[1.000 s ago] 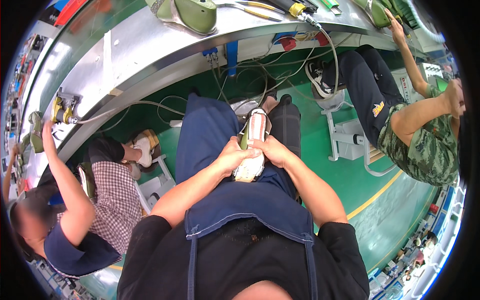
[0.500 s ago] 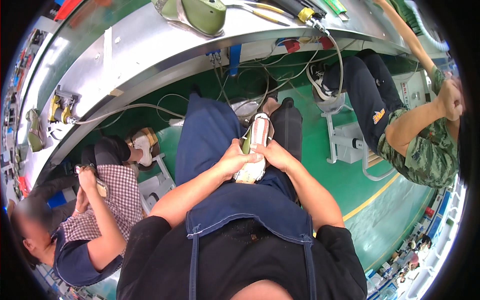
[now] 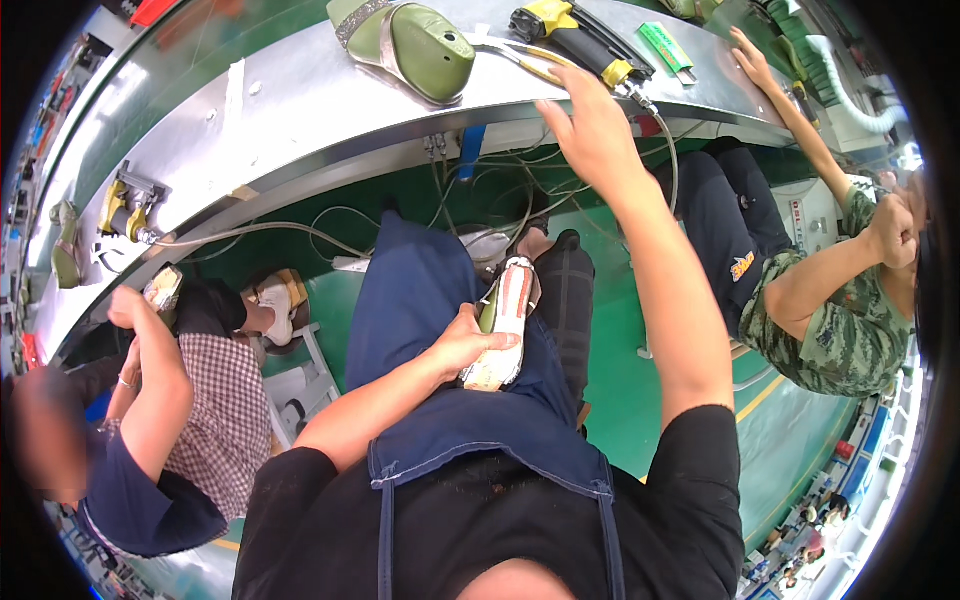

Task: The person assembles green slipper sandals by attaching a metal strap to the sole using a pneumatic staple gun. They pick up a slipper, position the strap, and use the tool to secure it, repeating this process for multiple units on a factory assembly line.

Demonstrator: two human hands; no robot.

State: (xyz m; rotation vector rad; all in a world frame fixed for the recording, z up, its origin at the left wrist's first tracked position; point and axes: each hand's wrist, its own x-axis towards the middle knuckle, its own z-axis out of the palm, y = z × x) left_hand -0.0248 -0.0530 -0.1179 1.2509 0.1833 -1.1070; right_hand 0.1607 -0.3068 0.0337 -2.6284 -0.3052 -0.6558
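My left hand [image 3: 462, 343] grips a green shoe [image 3: 503, 322] turned sole-up on my lap, over the blue apron [image 3: 440, 330]. My right hand [image 3: 598, 128] is stretched out to the metal workbench [image 3: 300, 110], fingers spread, holding nothing. It hovers right by a yellow and black power tool [image 3: 572, 38] and a pair of pliers [image 3: 520, 62]. Another green shoe [image 3: 410, 42] lies on the bench to the left of that hand.
A person in a checked shirt [image 3: 215, 420] sits at my left with a raised arm. A person in a camouflage shirt [image 3: 840, 320] sits at my right, one hand on the bench. Cables [image 3: 330, 230] hang under the bench. A green box [image 3: 667, 46] lies near the tool.
My right hand has let go of the shoe on my lap and risen to the bench edge. The left hand stays on the shoe. The person at my left has lowered an arm.
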